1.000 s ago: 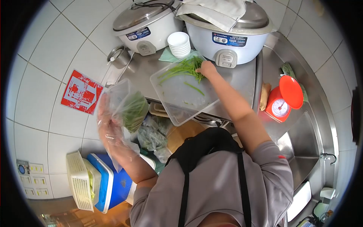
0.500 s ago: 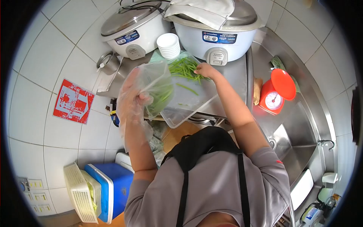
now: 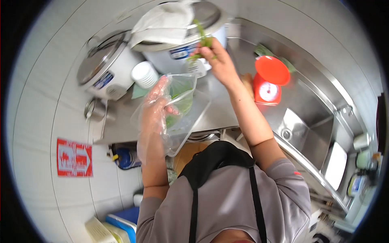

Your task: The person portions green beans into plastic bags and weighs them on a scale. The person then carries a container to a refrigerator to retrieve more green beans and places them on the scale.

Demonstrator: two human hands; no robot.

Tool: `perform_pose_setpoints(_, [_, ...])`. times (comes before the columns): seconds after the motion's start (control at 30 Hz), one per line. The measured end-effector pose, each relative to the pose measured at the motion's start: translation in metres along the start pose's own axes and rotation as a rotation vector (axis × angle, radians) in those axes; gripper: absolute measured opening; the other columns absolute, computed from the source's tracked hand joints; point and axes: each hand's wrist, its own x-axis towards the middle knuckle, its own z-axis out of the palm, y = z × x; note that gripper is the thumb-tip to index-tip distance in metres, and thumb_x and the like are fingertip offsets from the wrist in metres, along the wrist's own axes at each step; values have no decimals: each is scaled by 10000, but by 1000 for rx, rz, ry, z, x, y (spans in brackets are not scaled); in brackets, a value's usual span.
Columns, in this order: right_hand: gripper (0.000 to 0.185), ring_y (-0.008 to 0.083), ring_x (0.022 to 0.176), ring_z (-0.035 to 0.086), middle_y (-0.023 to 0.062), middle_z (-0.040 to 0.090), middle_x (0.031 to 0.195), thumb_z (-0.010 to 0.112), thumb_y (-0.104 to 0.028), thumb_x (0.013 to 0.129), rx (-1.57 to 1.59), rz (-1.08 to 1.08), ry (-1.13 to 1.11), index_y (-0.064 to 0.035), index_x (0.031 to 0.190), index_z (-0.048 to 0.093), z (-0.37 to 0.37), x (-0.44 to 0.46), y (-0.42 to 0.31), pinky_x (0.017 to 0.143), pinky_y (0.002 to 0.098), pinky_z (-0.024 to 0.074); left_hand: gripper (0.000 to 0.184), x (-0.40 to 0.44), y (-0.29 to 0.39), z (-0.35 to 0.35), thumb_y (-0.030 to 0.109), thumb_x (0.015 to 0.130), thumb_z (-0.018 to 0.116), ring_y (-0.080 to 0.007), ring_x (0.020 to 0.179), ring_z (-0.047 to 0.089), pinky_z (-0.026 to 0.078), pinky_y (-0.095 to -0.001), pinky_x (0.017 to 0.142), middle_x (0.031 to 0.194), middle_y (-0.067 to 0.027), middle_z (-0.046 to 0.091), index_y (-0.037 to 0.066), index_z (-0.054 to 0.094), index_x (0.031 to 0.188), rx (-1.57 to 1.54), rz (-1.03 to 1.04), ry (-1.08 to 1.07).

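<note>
Green stalks (image 3: 206, 42) | pinched in right grip (image 3: 219, 60), jutting above | left grip (image 3: 158, 103) inside clear bag (image 3: 183, 84), hold unclear

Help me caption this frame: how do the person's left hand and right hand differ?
The left hand is inside a clear plastic bag; the right hand is bare. The right hand pinches green stalks; the left hand's grip is unclear. The right hand overlaps the larger rice cooker in view; the left hand, the tray. Both reach forward.

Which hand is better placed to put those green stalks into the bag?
The right hand, I'd judge: it holds green stalks near the clear bag, while the left hand is wrapped in plastic.
</note>
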Motion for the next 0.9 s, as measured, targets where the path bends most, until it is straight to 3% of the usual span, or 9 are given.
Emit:
perform_pose_setpoints(0.07, [154, 187, 893, 548, 88, 544, 921, 436, -100, 895, -198, -178, -118, -10, 1011, 484, 0, -12, -22, 786, 309, 429, 561, 5, -4, 23, 18, 707, 441, -87, 507, 437, 463, -262, 530, 738, -43, 488, -14, 396, 1265, 76, -8, -53])
perform_pose_setpoints(0.2, [230, 280, 893, 558, 168, 552, 955, 494, -63, 797, -556, -30, -546, -7, 1021, 482, -21, -36, -86, 772, 357, 439, 648, 11, -6, 67, 32, 637, 421, -79, 487, 416, 428, -228, 483, 946, -104, 568, -16, 376, 1282, 192, -1, -244])
perform_pose_setpoints(0.3, [220, 301, 832, 586, 149, 612, 884, 492, -88, 774, -1091, 314, -684, -16, 971, 558, -56, -54, -101, 734, 391, 455, 639, 6, -11, 118, 77, 645, 428, -64, 450, 362, 350, -185, 421, 1225, -158, 483, -31, 381, 1274, 246, 77, -418])
perform_pose_setpoints(0.4, [235, 284, 803, 605, 120, 638, 836, 529, -161, 748, -1340, 644, -739, -50, 922, 642, -76, -69, -128, 717, 387, 467, 657, 7, -33, 152, 79, 626, 425, -51, 438, 355, 339, -178, 405, 1228, -144, 485, -39, 381, 1271, 212, 29, -621])
perform_pose_setpoints(0.47, [270, 247, 852, 597, 92, 635, 915, 576, -200, 713, -1467, 775, -555, -84, 944, 656, -89, -86, -121, 736, 367, 462, 655, -10, -52, 158, 79, 627, 426, -49, 437, 353, 338, -177, 405, 1227, -142, 487, -39, 382, 1270, 216, -25, -719])
perform_pose_setpoints(0.53, [233, 237, 918, 574, 79, 624, 967, 562, -185, 734, -1668, 702, -711, -120, 936, 659, -109, -104, -95, 761, 379, 451, 653, -23, -66, 166, 80, 628, 426, -48, 436, 352, 337, -177, 404, 1225, -141, 489, -39, 383, 1269, 228, -74, -813])
perform_pose_setpoints(0.63, [271, 198, 967, 548, 35, 603, 1019, 587, -202, 703, -1652, 723, -577, -116, 953, 645, -119, -141, -122, 772, 347, 444, 650, -33, -84, 179, 81, 630, 426, -46, 434, 349, 336, -176, 403, 1222, -138, 492, -39, 386, 1268, 248, -132, -938])
perform_pose_setpoints(0.9, [314, 232, 916, 572, 55, 612, 996, 638, -179, 678, -1579, 968, -895, -98, 981, 628, -184, -175, -132, 747, 378, 464, 643, -34, -107, 230, 83, 633, 427, -42, 429, 343, 332, -173, 400, 1214, -132, 499, -40, 391, 1263, 274, -205, -1117])
